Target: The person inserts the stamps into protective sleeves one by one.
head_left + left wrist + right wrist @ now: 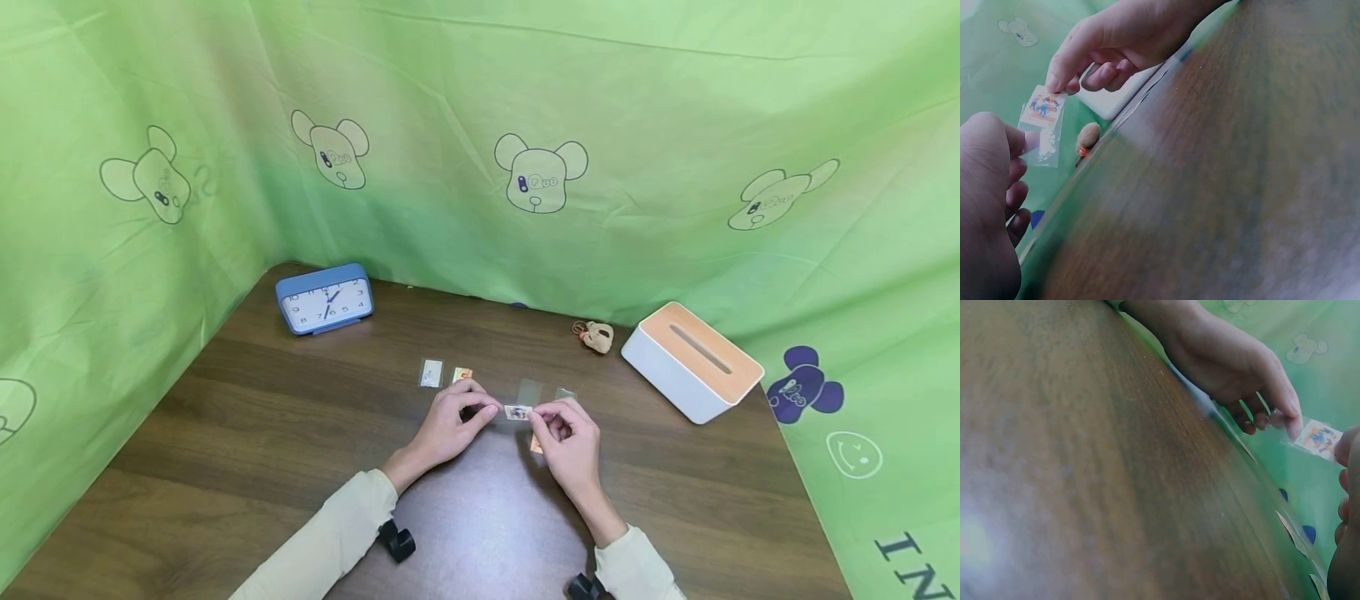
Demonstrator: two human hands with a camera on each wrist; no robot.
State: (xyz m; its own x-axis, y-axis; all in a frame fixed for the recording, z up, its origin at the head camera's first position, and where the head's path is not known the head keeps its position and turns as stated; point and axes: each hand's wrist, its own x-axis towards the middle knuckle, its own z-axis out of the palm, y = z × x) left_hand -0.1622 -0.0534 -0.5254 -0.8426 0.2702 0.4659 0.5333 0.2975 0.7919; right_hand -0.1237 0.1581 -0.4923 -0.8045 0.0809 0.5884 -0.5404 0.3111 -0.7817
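Observation:
Between my two hands is a small white-bordered stamp (pixel 517 412) with coloured figures on it, partly overlapped by a clear plastic sleeve (pixel 1047 150). My left hand (pixel 450 423) pinches the sleeve by thumb and forefinger. On the other side, my right hand (pixel 572 442) pinches the edge of the stamp. In the right wrist view the stamp (pixel 1318 439) spans the space between the fingertips of both hands. An orange stamp (pixel 536 445) shows partly from behind the right hand. Beyond the left hand lie a sleeved pale stamp (pixel 431 372) and another orange-yellow stamp (pixel 462 374).
Two clear sleeves (pixel 529 392) lie on the wooden table (pixel 225 467) just past the hands. A blue clock (pixel 326 300) stands at the back left. Toward the back right are a small beige trinket (pixel 597 337) and a tissue box (pixel 686 367). Green cloth hangs around.

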